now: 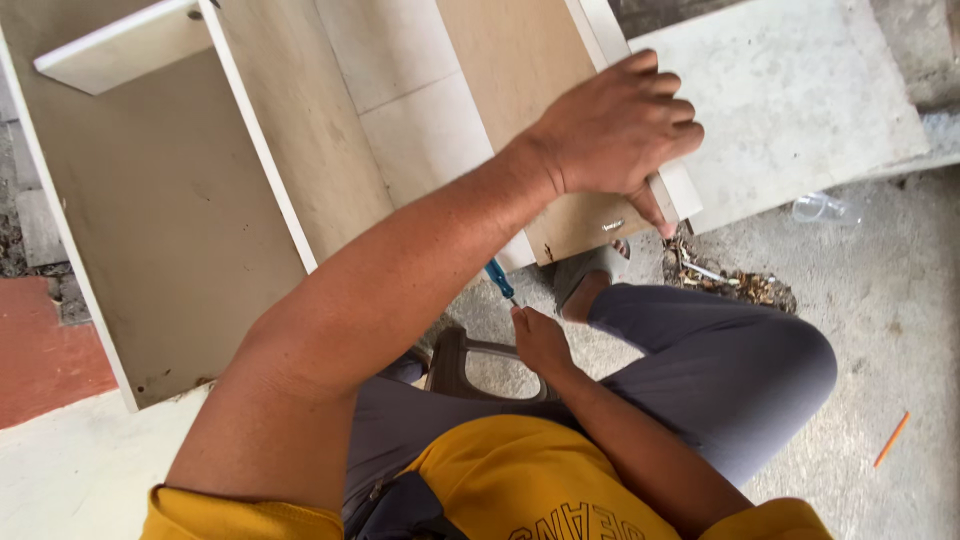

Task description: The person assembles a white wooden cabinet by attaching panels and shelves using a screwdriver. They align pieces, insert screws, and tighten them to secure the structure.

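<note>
My left hand point(615, 130) reaches across from the lower left and is shut on the end edge of a wooden cabinet panel point(510, 70), thumb below the edge. A small screw point(612, 226) sticks out of the panel's face just under that hand. My right hand point(540, 340) sits lower, above my knee, and holds a blue-handled screwdriver point(498, 278). The tool's tip points up toward the panel, partly hidden behind my left forearm.
An open cabinet body point(170, 220) with a white shelf point(120, 45) lies at the left. A pale slab point(800, 90) lies top right, with a clear plastic bottle point(825, 208), debris point(725, 280) and an orange pencil point(890, 438) on the concrete floor. A stool point(470, 365) is under me.
</note>
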